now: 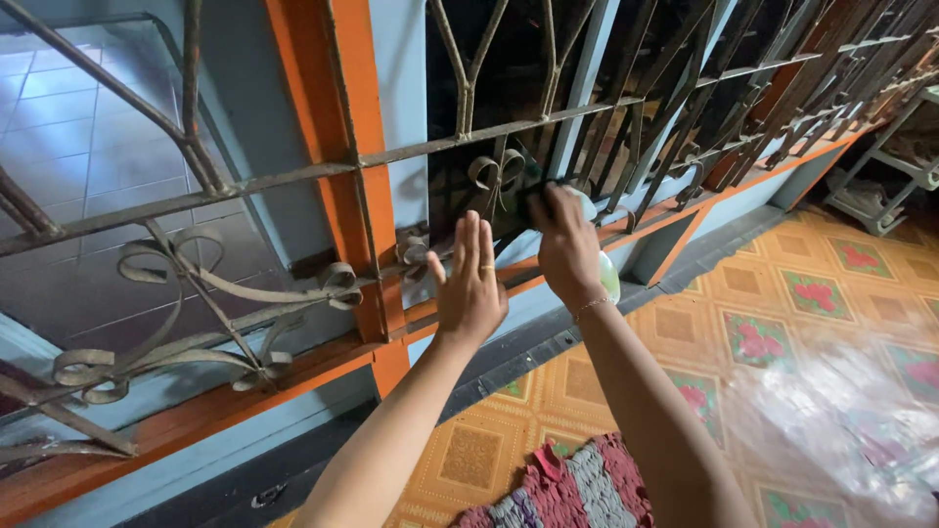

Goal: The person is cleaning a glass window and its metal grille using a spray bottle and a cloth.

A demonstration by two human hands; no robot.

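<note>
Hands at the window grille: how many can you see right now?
2. The left hand is open, flat against the metal grille. The right hand is beside it, pressing a pale cloth to the bars.

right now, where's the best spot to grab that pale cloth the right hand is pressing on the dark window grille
The pale cloth is best pinched at its loose end hanging below the right hand, coming from the room side, low and right. The rest is covered by that hand against the dark metal window grille, whose bars block other approaches. The left hand is flat and open beside it.
</note>
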